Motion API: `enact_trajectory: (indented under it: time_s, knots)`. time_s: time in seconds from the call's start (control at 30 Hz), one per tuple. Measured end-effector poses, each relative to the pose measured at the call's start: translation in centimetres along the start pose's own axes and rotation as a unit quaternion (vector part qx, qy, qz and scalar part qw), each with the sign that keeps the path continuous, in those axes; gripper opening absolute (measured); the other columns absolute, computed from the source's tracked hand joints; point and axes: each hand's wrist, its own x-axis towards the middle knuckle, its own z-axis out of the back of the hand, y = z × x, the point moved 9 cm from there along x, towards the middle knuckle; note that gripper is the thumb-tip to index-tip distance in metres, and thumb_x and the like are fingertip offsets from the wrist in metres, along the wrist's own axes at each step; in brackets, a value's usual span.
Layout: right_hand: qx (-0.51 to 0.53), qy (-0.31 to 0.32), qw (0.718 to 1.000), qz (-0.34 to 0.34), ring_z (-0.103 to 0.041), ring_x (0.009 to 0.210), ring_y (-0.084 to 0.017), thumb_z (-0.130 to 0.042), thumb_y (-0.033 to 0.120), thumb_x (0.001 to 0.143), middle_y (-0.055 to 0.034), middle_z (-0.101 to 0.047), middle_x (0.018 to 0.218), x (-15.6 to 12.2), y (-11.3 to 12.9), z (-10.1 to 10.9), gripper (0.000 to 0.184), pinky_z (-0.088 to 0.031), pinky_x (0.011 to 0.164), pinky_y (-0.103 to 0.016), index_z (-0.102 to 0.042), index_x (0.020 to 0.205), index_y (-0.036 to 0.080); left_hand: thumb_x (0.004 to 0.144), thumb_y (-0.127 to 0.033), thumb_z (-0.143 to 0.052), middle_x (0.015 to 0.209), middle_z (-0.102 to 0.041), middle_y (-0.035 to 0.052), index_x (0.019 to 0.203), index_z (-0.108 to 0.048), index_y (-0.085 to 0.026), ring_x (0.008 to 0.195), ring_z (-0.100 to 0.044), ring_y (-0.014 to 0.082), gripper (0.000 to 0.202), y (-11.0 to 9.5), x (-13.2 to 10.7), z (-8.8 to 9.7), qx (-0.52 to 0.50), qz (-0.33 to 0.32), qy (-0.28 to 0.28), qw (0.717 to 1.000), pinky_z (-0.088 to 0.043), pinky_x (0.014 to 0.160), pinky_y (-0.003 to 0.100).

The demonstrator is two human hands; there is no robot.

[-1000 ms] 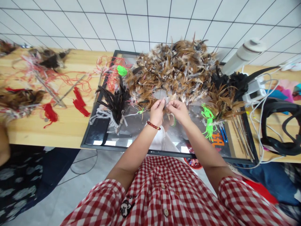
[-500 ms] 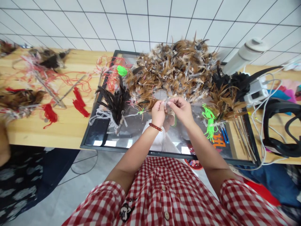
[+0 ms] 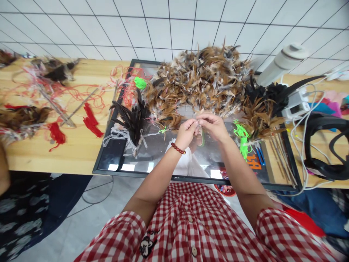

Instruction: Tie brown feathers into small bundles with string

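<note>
My left hand (image 3: 187, 133), with a beaded bracelet (image 3: 178, 148) at its wrist, is closed in a pinch over the glossy dark-framed panel (image 3: 160, 156). Right against it, my right hand (image 3: 214, 125) pinches too, the fingertips of both meeting. Whatever they hold is too small and hidden to name. Just beyond the hands lies a big heap of brown feathers (image 3: 201, 80). A bunch of black feathers (image 3: 132, 118) with pale ribbon strips lies to the left. Bright green cords (image 3: 242, 136) lie right of my right hand.
Scissors (image 3: 260, 154) with blue handles and several thin sticks (image 3: 282, 156) lie at the right. A white bottle (image 3: 283, 63) stands behind, near a white charger (image 3: 296, 105), cables and a black headset (image 3: 325, 149). On the left are red yarn bundles (image 3: 91, 120) and a person's arm (image 3: 4, 171).
My hands have drawn closer, fingertips now meeting and slightly lower. The pale bit seen between them earlier is now mostly hidden. The view has shifted slightly.
</note>
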Motion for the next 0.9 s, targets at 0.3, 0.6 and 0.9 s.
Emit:
enact_trajectory:
  time_s: [0.3,0.6,0.9]
  knots:
    - [-0.094,-0.023,0.994,0.041,-0.054,0.061,-0.013,-0.083,0.057,0.074,0.0011,-0.059,0.068,0.0,0.7,1.0,0.039,-0.047,0.062,-0.030,-0.067,0.068,0.022,0.085,-0.053,-0.072,0.057,-0.054,-0.0040,0.070,-0.061,-0.017,0.053,-0.051,0.0065,0.040,0.4,0.0,-0.7,0.046,0.029,0.037,0.998,-0.042,0.055,0.020]
    - [-0.362,-0.166,0.915,0.055,-0.052,0.068,-0.016,-0.067,0.048,0.085,-0.0006,-0.059,0.070,-0.4,1.0,3.7,0.029,-0.045,0.070,-0.031,-0.066,0.074,0.021,0.089,-0.038,-0.072,0.053,-0.043,-0.0072,0.068,-0.057,-0.017,0.048,-0.043,0.0045,0.033,0.0,0.3,2.4,-0.083,0.061,-0.123,0.987,-0.047,0.059,0.020]
    - [-0.508,-0.149,0.838,0.132,-0.060,0.084,-0.022,-0.060,0.035,0.093,-0.0062,-0.066,0.083,-1.3,2.2,1.0,0.022,-0.046,0.082,-0.038,-0.069,0.079,0.022,0.091,-0.034,-0.070,0.058,-0.050,-0.0052,0.069,-0.055,-0.017,0.052,-0.050,0.0051,0.031,1.2,0.4,2.2,-0.112,0.096,-0.120,0.982,-0.045,0.056,0.020]
